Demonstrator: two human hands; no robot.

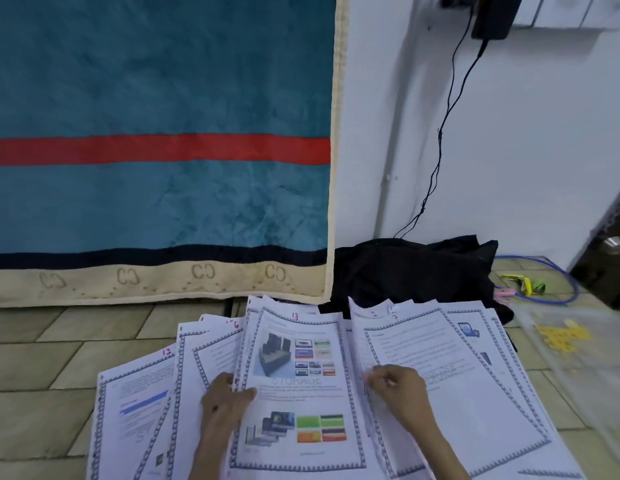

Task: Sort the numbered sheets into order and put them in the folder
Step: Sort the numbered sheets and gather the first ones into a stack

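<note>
0 sheets filed yet, by our read. Sheets 12 (pixel 168 351), 6 (pixel 236 324), 13 (pixel 295 316) fan out unsorted on the floor. Our left hand (pixel 221 403) pinches sheet 13's edge; right hand (pixel 398 393) pinches the right sheets (pixel 474 393). Clear folder (pixel 578 368) lies far right.

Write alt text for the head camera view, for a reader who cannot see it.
A person's left hand grips the edge of sheet 13, a page headed STORAGE, while the right hand pinches the sheets beside it, all fanned out on a tiled floor. Sheets marked 12 and 6 lie to the left; a clear folder lies right, a teal blanket hangs behind.
</note>
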